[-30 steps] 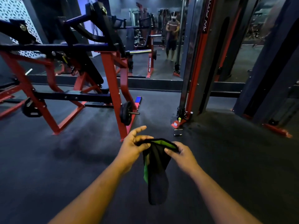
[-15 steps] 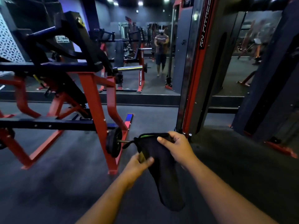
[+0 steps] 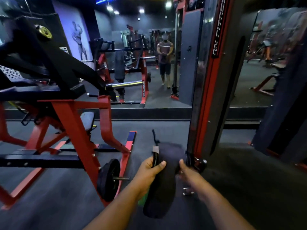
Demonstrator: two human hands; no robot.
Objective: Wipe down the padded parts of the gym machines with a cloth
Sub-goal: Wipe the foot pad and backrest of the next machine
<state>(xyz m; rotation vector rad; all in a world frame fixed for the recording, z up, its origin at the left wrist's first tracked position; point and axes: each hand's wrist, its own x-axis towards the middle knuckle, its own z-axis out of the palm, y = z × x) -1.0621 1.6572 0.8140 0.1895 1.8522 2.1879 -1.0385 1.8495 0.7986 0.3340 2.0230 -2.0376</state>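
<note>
A dark cloth point(image 3: 163, 185) with a green underside hangs folded in front of me over the gym floor. My left hand point(image 3: 150, 170) grips its left edge, thumb across the fabric. My right hand point(image 3: 188, 174) holds the cloth's right side, fingers hidden behind it. To my left stands a red and black plate-loaded machine point(image 3: 69, 113) with black pads; a small padded seat point(image 3: 87, 119) shows inside its frame.
A weight plate point(image 3: 108, 179) on a peg sticks out low on the red machine. A tall black and red cable tower point(image 3: 209, 80) rises straight ahead at the right. The mirror wall point(image 3: 149, 63) behind reflects a person and more machines. Dark rubber floor lies below.
The view has tilted up and moved closer to the machine and tower. My left hand has shifted from under the cloth to gripping its left edge; the cloth is bunched shorter.
</note>
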